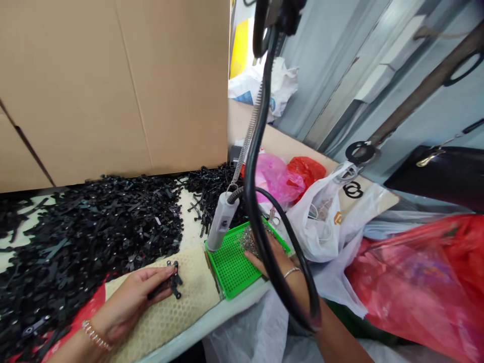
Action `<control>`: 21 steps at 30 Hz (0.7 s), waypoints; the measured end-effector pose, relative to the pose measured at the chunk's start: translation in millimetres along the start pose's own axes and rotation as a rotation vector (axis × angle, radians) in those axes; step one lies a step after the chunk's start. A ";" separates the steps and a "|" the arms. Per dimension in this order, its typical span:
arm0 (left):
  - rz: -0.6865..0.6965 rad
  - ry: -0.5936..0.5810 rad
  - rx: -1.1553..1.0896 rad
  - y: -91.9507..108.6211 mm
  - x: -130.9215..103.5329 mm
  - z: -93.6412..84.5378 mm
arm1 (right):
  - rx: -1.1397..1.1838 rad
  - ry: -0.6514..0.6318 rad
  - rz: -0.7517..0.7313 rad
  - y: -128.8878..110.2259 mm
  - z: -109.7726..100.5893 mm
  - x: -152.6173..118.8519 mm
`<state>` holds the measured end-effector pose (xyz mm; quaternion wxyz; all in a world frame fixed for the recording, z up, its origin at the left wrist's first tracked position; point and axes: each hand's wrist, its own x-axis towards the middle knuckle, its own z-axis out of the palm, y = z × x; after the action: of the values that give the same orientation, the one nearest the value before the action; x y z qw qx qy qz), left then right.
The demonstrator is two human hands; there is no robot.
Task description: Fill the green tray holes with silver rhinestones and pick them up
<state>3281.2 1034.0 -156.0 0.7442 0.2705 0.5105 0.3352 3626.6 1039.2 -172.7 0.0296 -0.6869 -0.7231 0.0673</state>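
Note:
My left hand [149,287] is closed around a few small black plastic arm-like pieces [174,282], their ends sticking out past thumb and fingers. It is above a cream honeycomb-patterned mat [192,287]. Over the green perforated tray [232,269], my right hand [274,254] touches a heap of tiny metal parts that look like screws [247,241]. Its thumb is spread from the fingers; a black cable hides part of this hand. A grey-white electric screwdriver [222,222] hangs from a spring at the tray's left end.
Large piles of black plastic pieces [113,217] cover the table left and behind. Cardboard [113,91] stands at the back. A thick black cable [260,151] loops down in front. Right of the tray lie a white plastic bag [321,227], pink bag [276,174] and red bag [423,282].

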 end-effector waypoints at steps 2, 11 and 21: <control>-0.002 -0.016 -0.008 -1.7 2.8 -2.4 | -0.004 -0.113 -0.003 -19.5 -5.5 -2.2; 0.014 -0.081 -0.045 -2.9 5.2 -2.4 | -0.053 -0.258 0.047 -45.4 -27.6 -27.0; -0.008 -0.083 -0.052 -5.5 8.1 -6.2 | 0.018 -0.230 0.076 -60.1 -16.9 -27.2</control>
<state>3278.6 1037.2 -166.9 0.7728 0.2625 0.4714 0.3342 3570.9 1010.2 -146.3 -0.0499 -0.7014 -0.6944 0.1531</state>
